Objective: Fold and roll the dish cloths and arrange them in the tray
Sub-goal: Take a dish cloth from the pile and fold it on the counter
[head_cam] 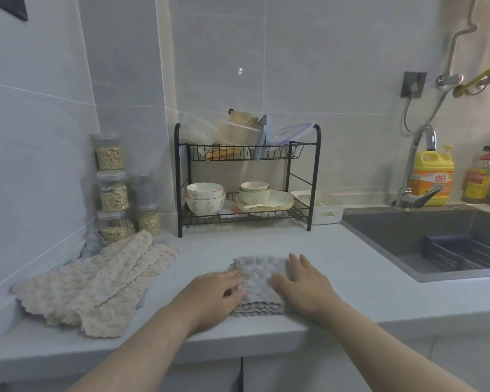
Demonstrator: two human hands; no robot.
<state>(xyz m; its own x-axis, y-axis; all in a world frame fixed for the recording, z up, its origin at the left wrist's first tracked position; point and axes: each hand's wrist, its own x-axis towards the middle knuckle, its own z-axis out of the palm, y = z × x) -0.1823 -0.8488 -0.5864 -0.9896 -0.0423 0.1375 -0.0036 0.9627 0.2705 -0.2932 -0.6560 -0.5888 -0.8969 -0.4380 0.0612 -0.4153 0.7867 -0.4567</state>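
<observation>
A grey dish cloth [259, 278], folded into a narrow stack of layers, lies on the counter near its front edge. My left hand [214, 297] rests on the cloth's left side, fingers bent over its edge. My right hand [304, 284] lies flat on the cloth's right side with straight fingers. Several cream dish cloths [94, 284] lie spread in a loose pile at the left of the counter, with a bluish cloth [92, 244] partly under them. A white tray [321, 206] stands to the right of the dish rack, and nothing shows inside it.
A black two-tier dish rack [246, 179] with bowls and plates stands at the back. Stacked clear jars [112, 188] fill the left corner. A dark sink [436, 239] with a tap [416, 171] lies to the right, with bottles behind it.
</observation>
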